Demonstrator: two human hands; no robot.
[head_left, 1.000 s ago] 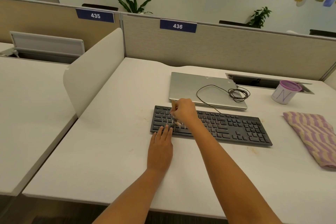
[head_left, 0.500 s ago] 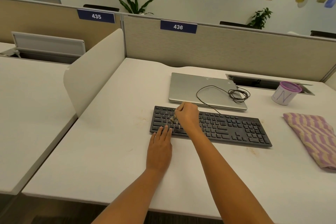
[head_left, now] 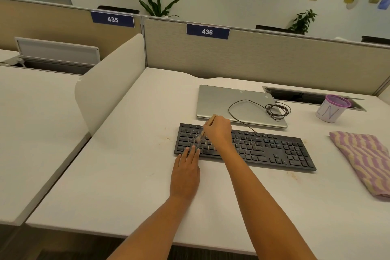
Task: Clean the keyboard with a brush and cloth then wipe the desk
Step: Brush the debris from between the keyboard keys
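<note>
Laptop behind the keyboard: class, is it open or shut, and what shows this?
Shut. The laptop lies flat on the desk, its silver lid down; no screen shows, and a coiled cable rests on top.

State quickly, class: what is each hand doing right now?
Left hand: open, straight fingers resting on the keyboard's near edge.
Right hand: closed, holding the brush.

Closed laptop just beyond our fingers, cable coiled on its lid, lidded cup well right of them, white divider to their left, partition behind with signs 435 and 436, plants beyond
</note>
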